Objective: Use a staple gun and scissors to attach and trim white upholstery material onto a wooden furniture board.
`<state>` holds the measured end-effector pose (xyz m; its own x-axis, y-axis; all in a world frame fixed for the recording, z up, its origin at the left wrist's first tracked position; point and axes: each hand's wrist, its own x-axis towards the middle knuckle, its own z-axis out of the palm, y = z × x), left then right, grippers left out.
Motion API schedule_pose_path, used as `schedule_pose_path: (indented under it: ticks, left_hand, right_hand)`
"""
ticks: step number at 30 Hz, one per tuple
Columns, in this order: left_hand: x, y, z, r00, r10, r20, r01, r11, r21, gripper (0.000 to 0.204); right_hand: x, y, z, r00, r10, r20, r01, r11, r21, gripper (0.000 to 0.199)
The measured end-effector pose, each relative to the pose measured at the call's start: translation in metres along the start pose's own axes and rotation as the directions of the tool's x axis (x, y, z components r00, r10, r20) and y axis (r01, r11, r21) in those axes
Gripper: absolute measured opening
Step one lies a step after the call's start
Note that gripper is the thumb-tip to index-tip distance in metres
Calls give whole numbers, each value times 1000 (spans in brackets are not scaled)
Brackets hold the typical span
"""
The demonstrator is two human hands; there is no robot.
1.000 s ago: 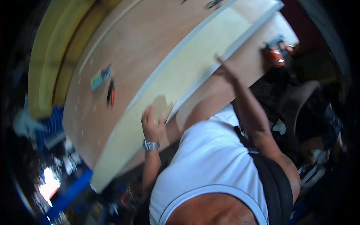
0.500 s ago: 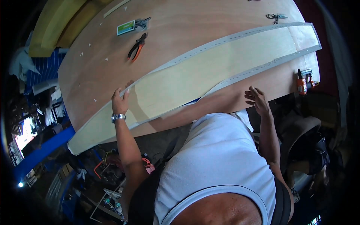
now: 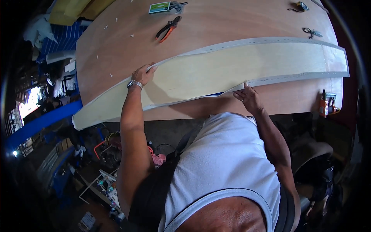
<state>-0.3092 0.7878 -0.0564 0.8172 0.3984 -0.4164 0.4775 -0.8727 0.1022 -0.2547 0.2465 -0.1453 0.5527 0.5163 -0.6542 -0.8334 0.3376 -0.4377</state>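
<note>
A long, curved cream panel point(image 3: 232, 63) lies across the wooden tabletop, with a pale grey strip stapled along much of its edges. My left hand point(image 3: 143, 75), with a metal watch at the wrist, curls its fingers over the panel's far edge, left of the middle. At the near edge, my right hand point(image 3: 250, 99) has one digit up against the grey strip point(image 3: 270, 81). Its other fingers are spread apart below, over the table. Beside it, the strip is loose and bows away, showing a bit of blue underneath.
Beyond the panel lie orange-and-black pliers point(image 3: 168, 29), a small green-and-white box point(image 3: 159, 7), scissors point(image 3: 312, 32) and a tape measure point(image 3: 302, 6). An orange-and-black tool point(image 3: 324, 103) stands at the table's right edge. Yellow foam point(image 3: 65, 13) is piled at far left.
My right hand has moved up and left from above the near edge to touch the strip. My left hand has shifted its hold along the far edge. The whole view has turned slightly.
</note>
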Motion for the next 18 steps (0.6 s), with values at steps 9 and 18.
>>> schedule_pose_path:
  ticks: [9,18]
  left_hand:
    - [-7,96,5,899,324,-295,-348,937,-34,45]
    - [22,246,20,836,534,-127,-549,816,-182,38]
  right_hand:
    - [-52,-52,-10,889,-283,-360,309,951,16,47]
    - [-110,-90,-84,758,-403,-512,413,905,-101,55]
